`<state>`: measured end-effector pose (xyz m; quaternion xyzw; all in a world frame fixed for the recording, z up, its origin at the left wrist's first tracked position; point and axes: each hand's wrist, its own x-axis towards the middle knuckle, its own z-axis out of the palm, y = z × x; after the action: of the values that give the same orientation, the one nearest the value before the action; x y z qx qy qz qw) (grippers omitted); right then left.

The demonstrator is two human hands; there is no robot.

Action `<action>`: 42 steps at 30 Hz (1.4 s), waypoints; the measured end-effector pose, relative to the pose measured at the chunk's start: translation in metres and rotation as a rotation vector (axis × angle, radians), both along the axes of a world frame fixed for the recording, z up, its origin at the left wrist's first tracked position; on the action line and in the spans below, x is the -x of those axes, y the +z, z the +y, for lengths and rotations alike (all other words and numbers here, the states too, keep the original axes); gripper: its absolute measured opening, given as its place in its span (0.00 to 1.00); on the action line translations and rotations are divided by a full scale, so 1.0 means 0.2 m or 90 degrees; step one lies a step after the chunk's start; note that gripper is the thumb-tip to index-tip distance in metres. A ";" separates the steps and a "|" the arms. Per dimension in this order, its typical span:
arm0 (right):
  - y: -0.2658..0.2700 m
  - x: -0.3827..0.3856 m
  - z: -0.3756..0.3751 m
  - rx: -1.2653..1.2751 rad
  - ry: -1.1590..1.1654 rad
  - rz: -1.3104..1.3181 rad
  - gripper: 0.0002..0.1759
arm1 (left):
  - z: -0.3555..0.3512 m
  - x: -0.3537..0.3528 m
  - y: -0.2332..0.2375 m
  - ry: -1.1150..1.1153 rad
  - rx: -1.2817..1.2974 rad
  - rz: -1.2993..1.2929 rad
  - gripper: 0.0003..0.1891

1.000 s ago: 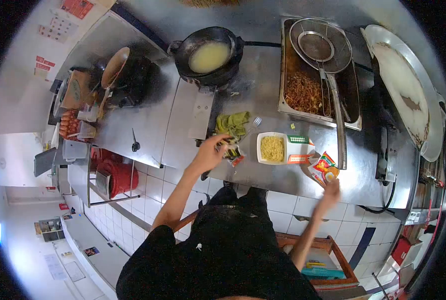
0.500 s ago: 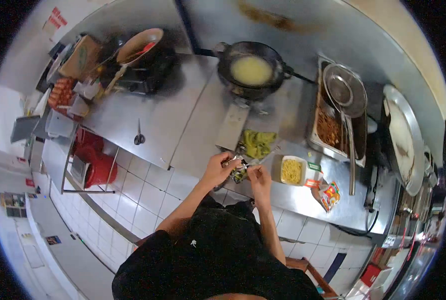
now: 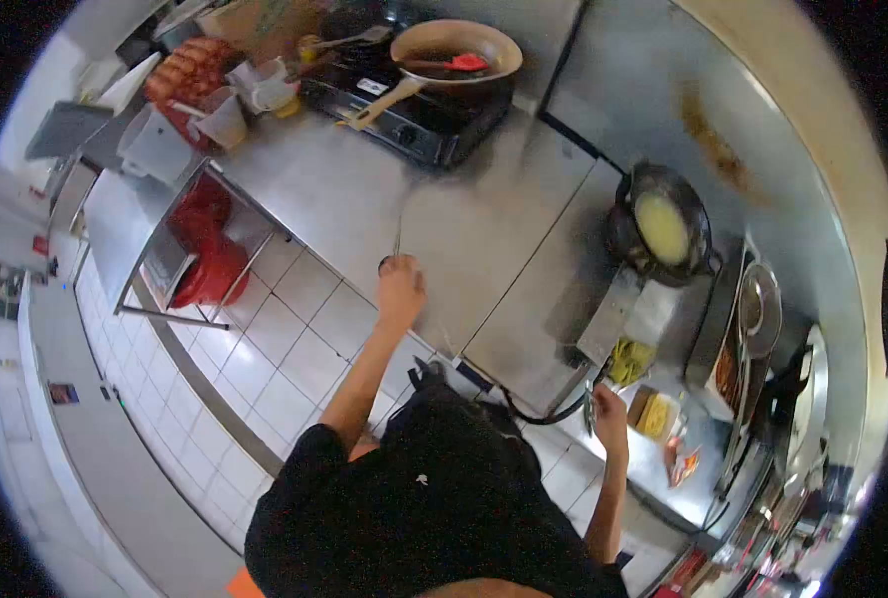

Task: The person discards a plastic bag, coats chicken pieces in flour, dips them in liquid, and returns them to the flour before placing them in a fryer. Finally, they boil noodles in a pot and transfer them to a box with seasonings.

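Note:
My left hand [image 3: 402, 286] is at the counter [image 3: 484, 224] with its fingers closed over the handles of the scissors [image 3: 398, 237]. The thin blades point away from me. My right hand [image 3: 609, 409] pinches a small shiny sachet [image 3: 590, 407] near the counter's front edge. Just beyond it lies a green and yellow packet [image 3: 630, 361]. To the right of that hand stands an open box of yellow noodles [image 3: 653, 415].
A light pan [image 3: 504, 55] with a red utensil rests on the black stove [image 3: 419, 135]. A dark wok [image 3: 613, 234] holds pale liquid. An orange packet [image 3: 683, 464] and a metal tray [image 3: 705, 349] with strainers are at the right. A red bin [image 3: 215, 274] stands below.
The view has swung to the left. My hands have parted: the left has moved over to the scissors and closed on them, while the right keeps the sachet.

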<state>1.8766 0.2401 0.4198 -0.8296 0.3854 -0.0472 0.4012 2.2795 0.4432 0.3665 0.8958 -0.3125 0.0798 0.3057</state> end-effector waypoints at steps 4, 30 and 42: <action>0.00 0.09 0.07 -0.032 -0.055 -0.051 0.08 | 0.06 -0.26 -0.19 0.078 -0.066 0.051 0.16; 0.40 0.57 0.26 0.151 -0.079 -0.115 0.16 | -0.70 1.61 0.59 -0.861 0.127 0.372 0.22; -0.07 1.18 0.22 -0.372 -0.525 -0.670 0.11 | -0.74 2.31 0.45 -0.695 0.133 0.730 0.23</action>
<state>1.6413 0.2840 0.4057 -0.3434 0.4193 -0.4823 0.6882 1.8176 0.2945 0.4559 0.4844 -0.4919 -0.5254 0.4974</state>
